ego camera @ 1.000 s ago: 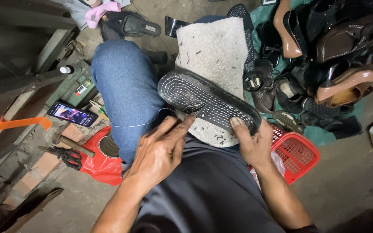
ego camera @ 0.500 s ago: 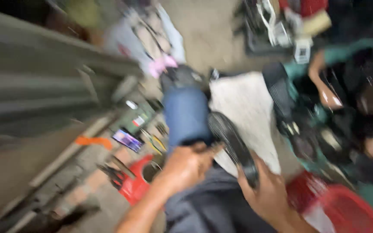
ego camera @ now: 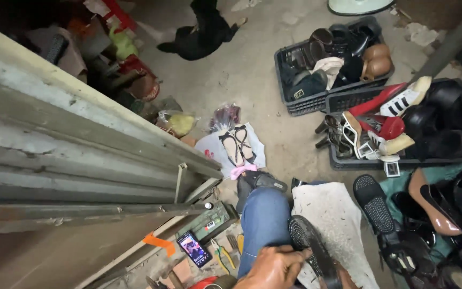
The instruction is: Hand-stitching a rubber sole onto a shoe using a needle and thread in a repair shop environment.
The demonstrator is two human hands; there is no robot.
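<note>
1. Head camera, lower edge: the left hand rests on a black shoe sole that lies tread-up across the person's lap, beside the knee in blue jeans; the fingers reach onto the sole's near rim, closed against it, though the grip itself is partly cut off by the frame's bottom.
2. Head camera, same edge: only a sliver of the right hand shows under the sole's far side, and whether its grip is closed or spread cannot be told.
3. Head camera, right of the knee: a grey-white cloth covers the other leg, the sole lying partly over it.
4. Head camera, floor at left: a lit smartphone lies near yellow-handled pliers and an orange strip, all beside long grey metal rails.
5. Head camera, floor ahead: a pair of strappy sandals lies on a white plastic bag.
6. Head camera, right: two black plastic crates hold mixed footwear, including a red high heel and a white sneaker; a second black sole and a tan pump lie nearer.
</note>
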